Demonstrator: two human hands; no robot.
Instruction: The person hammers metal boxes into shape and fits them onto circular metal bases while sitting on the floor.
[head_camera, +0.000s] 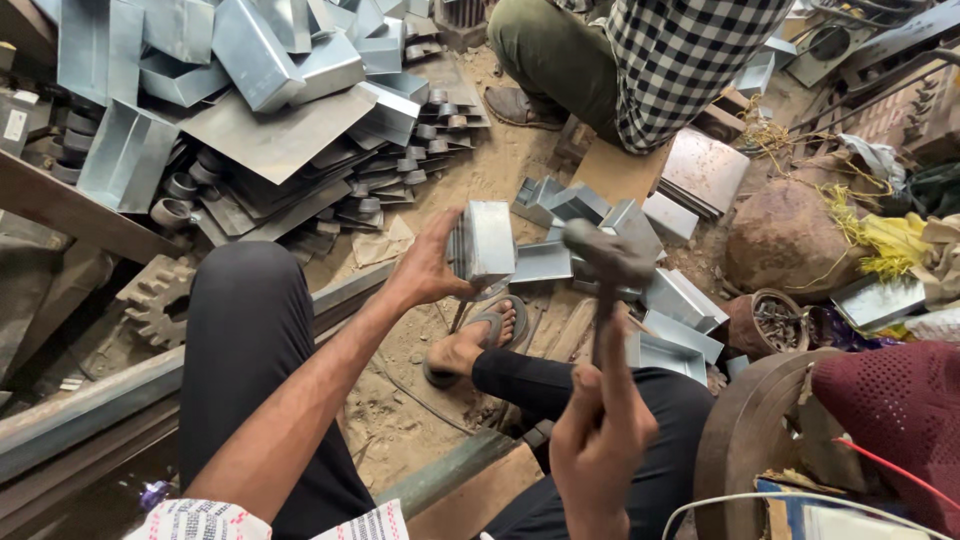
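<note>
My left hand (428, 266) grips a small folded sheet-metal box (484, 243) by its left side and holds it up over my sandalled foot (470, 345). A hammer is gripped by its handle in my right hand (600, 435); the dark hammer head (606, 254) is raised and blurred just to the right of the box. Both my legs in dark trousers stretch out below the hands.
A pile of folded metal boxes and flat sheets (250, 90) fills the upper left. More boxes (665, 310) lie on the dirt floor at centre right. Another person in a checked shirt (680, 60) squats beyond. A rusty round container (775, 320) and a maroon cap (890, 420) sit on the right.
</note>
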